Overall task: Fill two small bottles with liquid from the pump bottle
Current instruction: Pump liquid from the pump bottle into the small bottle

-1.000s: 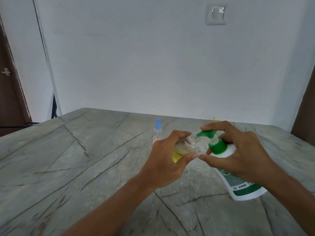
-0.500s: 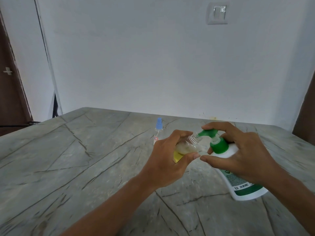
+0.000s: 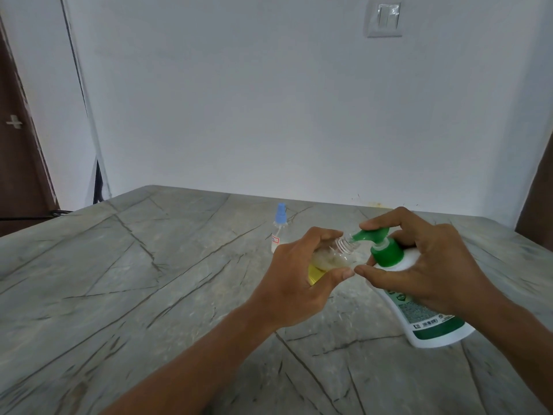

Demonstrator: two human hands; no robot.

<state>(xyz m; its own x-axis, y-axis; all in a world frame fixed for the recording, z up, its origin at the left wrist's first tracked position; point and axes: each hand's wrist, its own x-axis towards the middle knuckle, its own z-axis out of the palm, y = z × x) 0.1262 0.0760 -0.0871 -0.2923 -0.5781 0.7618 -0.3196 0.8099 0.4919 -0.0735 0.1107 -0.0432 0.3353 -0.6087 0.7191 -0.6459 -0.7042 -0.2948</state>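
My left hand [image 3: 294, 283] grips a small clear bottle [image 3: 332, 256], tilted so its threaded open neck meets the green pump spout. Pale foamy liquid sits inside it, and something yellow shows under my palm. My right hand [image 3: 425, 265] wraps the white pump bottle [image 3: 431, 322], which stands tilted on the table, with a finger lying on the green pump head [image 3: 375, 238]. A second small clear bottle with a blue spray cap [image 3: 279, 227] stands upright on the table just behind my left hand.
The grey marble table [image 3: 134, 280] with dark veins runs to a white wall. A dark door stands at far left and a wall switch [image 3: 385, 18] hangs above. Another dark edge shows at far right.
Both hands and bottles keep the same pose. The pump head sits slightly higher above the green collar than before, and the view has shifted a little.
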